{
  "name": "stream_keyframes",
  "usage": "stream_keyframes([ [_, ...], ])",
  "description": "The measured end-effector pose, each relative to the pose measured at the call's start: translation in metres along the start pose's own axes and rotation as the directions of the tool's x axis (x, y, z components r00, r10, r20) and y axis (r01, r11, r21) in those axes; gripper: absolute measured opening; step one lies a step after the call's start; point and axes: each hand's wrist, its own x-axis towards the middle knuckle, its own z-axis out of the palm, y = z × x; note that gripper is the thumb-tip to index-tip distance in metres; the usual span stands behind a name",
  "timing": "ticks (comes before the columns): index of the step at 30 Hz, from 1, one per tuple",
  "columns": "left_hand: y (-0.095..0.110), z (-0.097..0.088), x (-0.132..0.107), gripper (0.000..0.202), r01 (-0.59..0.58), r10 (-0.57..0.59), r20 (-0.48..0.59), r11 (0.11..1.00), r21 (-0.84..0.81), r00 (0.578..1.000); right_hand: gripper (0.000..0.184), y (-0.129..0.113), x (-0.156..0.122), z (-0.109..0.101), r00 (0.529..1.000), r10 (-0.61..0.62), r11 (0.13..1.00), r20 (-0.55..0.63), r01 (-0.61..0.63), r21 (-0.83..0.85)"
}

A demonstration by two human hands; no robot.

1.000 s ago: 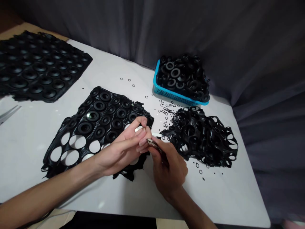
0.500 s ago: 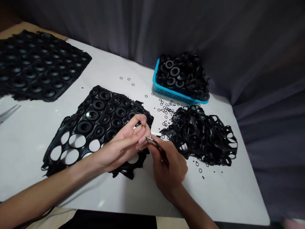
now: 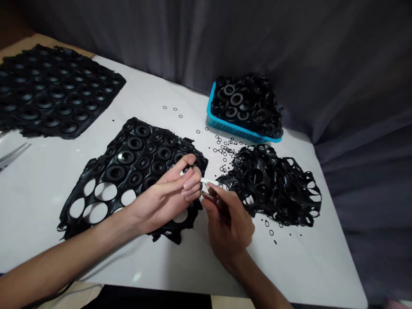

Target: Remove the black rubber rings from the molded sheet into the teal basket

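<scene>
My left hand [image 3: 175, 193] is over the black moulded rubber sheet [image 3: 138, 165], palm up, fingers curled in against the thumb. Whether anything small is between those fingers is hidden. In my right hand [image 3: 230, 219] is a small metal tool that looks like nail clippers [image 3: 209, 196], mostly covered by the fingers. Its tip is close to my left fingertips. A thin white stick [image 3: 210, 182] shows just beyond both hands, by the edge of the rubber scrap. The sheet has several round rubber parts in it and open holes along its near side.
A blue basket [image 3: 236, 128] heaped with black rubber rings stands at the back. Torn rubber scrap [image 3: 273, 184] lies at the right, with small rings [image 3: 225, 150] scattered beside it. Another moulded sheet [image 3: 58, 92] and a metal tool [image 3: 14, 155] are at the left. A dark curtain [image 3: 354, 128] borders the table.
The clippers have dropped slightly away from my left fingertips, leaving a small gap. My left fingers have shifted a little. The whole view has moved slightly.
</scene>
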Motion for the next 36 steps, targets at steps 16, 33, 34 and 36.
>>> stream_keyframes([
  [16, -0.0004, -0.0050, -0.0048, 0.016, 0.128, -0.128, 0.005, 0.990, -0.056, 0.992, 0.022, -0.0021, 0.0050, -0.0009, 0.994, -0.107, 0.992, 0.012, 0.108, -0.070],
  [33, 0.0005, -0.0025, -0.0057, 0.004, 0.147, -0.146, 0.017, 0.986, -0.081, 0.989, 0.024, -0.0004, 0.0052, 0.0002, 0.995, -0.100, 0.992, 0.004, 0.099, -0.082],
  [34, 0.0006, -0.0025, -0.0056, 0.004, 0.148, -0.148, 0.017, 0.985, -0.083, 0.989, 0.023, -0.0004, 0.0052, 0.0001, 0.995, -0.103, 0.991, 0.002, 0.103, -0.088],
  [36, 0.0005, -0.0027, -0.0055, 0.005, 0.148, -0.147, 0.017, 0.985, -0.085, 0.989, 0.021, 0.0001, 0.0052, 0.0001, 0.993, -0.115, 0.988, 0.000, 0.114, -0.101],
])
